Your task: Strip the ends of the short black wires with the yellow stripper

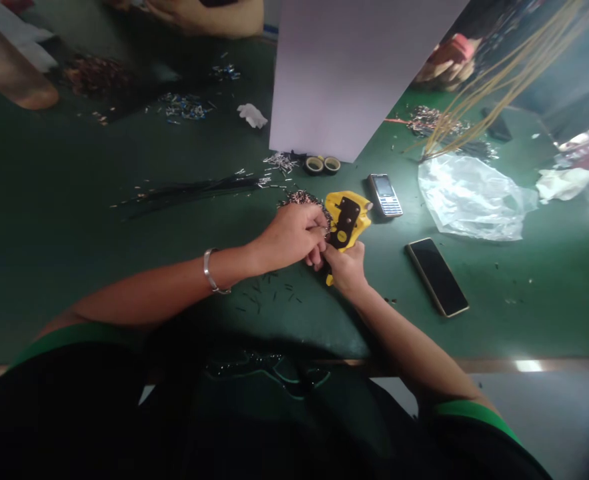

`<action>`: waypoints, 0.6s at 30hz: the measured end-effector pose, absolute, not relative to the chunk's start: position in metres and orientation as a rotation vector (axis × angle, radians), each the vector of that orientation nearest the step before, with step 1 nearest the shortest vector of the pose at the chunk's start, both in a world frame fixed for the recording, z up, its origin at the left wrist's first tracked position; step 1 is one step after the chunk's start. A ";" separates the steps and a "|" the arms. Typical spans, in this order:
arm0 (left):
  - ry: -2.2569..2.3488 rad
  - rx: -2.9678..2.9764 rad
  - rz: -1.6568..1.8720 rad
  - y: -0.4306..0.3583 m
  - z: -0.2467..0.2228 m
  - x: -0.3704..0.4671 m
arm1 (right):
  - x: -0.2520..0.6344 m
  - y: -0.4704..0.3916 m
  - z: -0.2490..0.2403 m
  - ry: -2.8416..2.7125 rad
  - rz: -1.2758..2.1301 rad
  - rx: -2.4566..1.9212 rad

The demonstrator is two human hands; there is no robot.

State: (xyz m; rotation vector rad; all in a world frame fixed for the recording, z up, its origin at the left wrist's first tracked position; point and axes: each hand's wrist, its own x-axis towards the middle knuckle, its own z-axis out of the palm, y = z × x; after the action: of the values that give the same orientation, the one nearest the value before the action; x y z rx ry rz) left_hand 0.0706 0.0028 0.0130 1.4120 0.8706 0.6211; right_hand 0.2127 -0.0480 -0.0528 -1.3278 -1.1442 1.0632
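My right hand [348, 268] is wrapped round the handles of a yellow and black wire stripper [348, 215], its head pointing away from me. Close to the tool's left side, my left hand [294, 233] is closed in a pinch. Whatever its fingertips hold is too small to make out. Just beyond the left hand lies a heap of small copper-coloured pieces [301, 197], partly hidden by the fingers. A bundle of thin black wires [189, 193] stretches across the green table [74, 267] to the left. Small dark scraps [274, 293] are scattered below my left wrist.
Two tape rolls [323, 165] and silvery pieces [280, 161] lie before an upright white panel [349, 73]. On the right are a keypad phone [385, 195], a smartphone [437, 277], a clear plastic bag [474, 193] and yellowish wires [494, 87]. Other people's hands [447, 63] show beyond.
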 end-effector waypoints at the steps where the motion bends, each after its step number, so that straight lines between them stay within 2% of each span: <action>1: 0.876 1.412 0.613 0.004 0.014 0.069 | 0.215 -0.048 -0.052 -1.126 1.092 -1.316; 18: 0.887 1.540 0.713 0.025 0.043 0.040 | 0.239 -0.051 -0.043 -1.232 1.527 -1.049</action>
State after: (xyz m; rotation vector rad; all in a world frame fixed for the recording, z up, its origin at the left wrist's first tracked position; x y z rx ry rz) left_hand 0.0396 0.0254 0.0426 1.5400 0.8867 0.7132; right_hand 0.2390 -0.0511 -0.0426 -1.0488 -1.2320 1.5274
